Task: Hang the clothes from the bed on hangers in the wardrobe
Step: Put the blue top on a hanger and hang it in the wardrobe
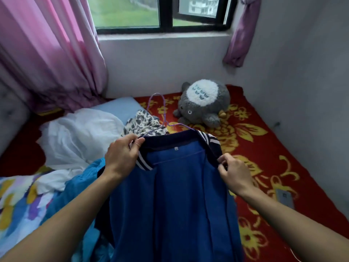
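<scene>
both hands hold a blue jacket (175, 195) up over the bed (264, 148), its dark striped collar on top. the left hand (122, 156) pinches the collar and the arm of a thin purple hanger (162, 118) between thumb and fingers; the hanger's hook stands above the neck. the right hand (234, 174) pinches the collar's other edge with curled fingers. behind lie a spotted garment (143, 121), white cloth (79, 133) and a grey plush toy (204, 103)

Over the bed (264, 148) up front, jacket (175, 195) on hanger (165, 116); behind it on the bed, garment (141, 121) and pillow (122, 106) leftward, plush toy (204, 103) to the right.
</scene>
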A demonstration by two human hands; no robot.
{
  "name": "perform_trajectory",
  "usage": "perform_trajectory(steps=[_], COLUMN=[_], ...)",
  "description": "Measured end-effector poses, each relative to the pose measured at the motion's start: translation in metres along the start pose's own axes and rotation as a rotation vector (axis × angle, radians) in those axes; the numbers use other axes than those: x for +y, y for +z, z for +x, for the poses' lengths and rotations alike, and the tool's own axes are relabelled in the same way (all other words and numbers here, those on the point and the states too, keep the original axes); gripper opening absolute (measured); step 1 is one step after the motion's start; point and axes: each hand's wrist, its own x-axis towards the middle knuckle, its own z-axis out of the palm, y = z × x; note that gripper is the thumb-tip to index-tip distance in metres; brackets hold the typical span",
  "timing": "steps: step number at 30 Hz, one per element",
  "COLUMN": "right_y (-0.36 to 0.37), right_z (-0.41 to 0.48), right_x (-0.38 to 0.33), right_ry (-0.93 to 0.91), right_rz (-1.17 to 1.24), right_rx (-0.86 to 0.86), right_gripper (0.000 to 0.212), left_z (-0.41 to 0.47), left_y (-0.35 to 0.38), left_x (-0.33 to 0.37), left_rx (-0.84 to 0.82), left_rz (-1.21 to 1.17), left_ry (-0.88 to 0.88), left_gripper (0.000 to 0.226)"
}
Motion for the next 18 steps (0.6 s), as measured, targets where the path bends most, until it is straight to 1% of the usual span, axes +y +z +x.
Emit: perform_trajectory(steps=[1, 3, 5, 7, 9, 11, 12, 13, 15, 16, 17, 18], right_y=[-0.008, -0.03, -0.062, -0.102, -0.139, -0.16, -0.164, -0.163, -0.157, -0.155, -0.157, -0.165], right_z=[-0.003, -0.001, -0.006, -0.025, -0.056, -0.094, -0.112, -0.129, -0.155, -0.163, -0.168, -0.172], right_x=[-0.005, -0.022, -0.05, -0.083, -0.107, -0.114, -0.112, -0.107, -0.089, -0.079, -0.071, -0.066], right_ry=[0.035, 0.097, 0.101, 0.007, -0.162, -0.327, -0.401, -0.483, -0.633, -0.664, -0.66, -0.646], right_rz=[0.085, 0.379, 0.744, 1.017, 1.109, 1.115, 1.059, 0.95, 0.607, 0.468, 0.415, 0.444], right_rx=[-0.003, -0.02, -0.052, -0.115, -0.191, -0.298, -0.347, -0.397, -0.466, -0.47, -0.437, -0.336], right_gripper=[0.007, 0.013, 0.02, 0.022, 0.021, 0.022, 0.024, 0.025, 0.022, 0.018, 0.014, 0.012], left_z=[-0.004, -0.015, -0.029, -0.045, -0.062, -0.082, -0.092, -0.105, -0.133, -0.148, -0.162, -0.177], left_y=[-0.009, -0.025, -0.039, -0.053, -0.069, -0.088, -0.098, -0.109, -0.132, -0.145, -0.159, -0.172], left_x=[0.005, 0.018, 0.034, 0.05, 0.065, 0.082, 0.092, 0.104, 0.125, 0.135, 0.144, 0.152], left_rx=[0.019, 0.045, 0.055, 0.06, 0.074, 0.109, 0.129, 0.149, 0.208, 0.243, 0.27, 0.293], left_rz=[-0.014, -0.009, 0.035, 0.065, 0.053, -0.008, -0.035, -0.051, -0.073, -0.085, -0.089, -0.083], left_ry=[-0.015, -0.032, -0.035, -0.031, -0.053, -0.076, -0.078, -0.071, -0.044, -0.031, -0.021, -0.012], left_gripper=[0.034, 0.031, 0.025, 0.019, 0.017, 0.019, 0.021, 0.021, 0.021, 0.023, 0.027, 0.03])
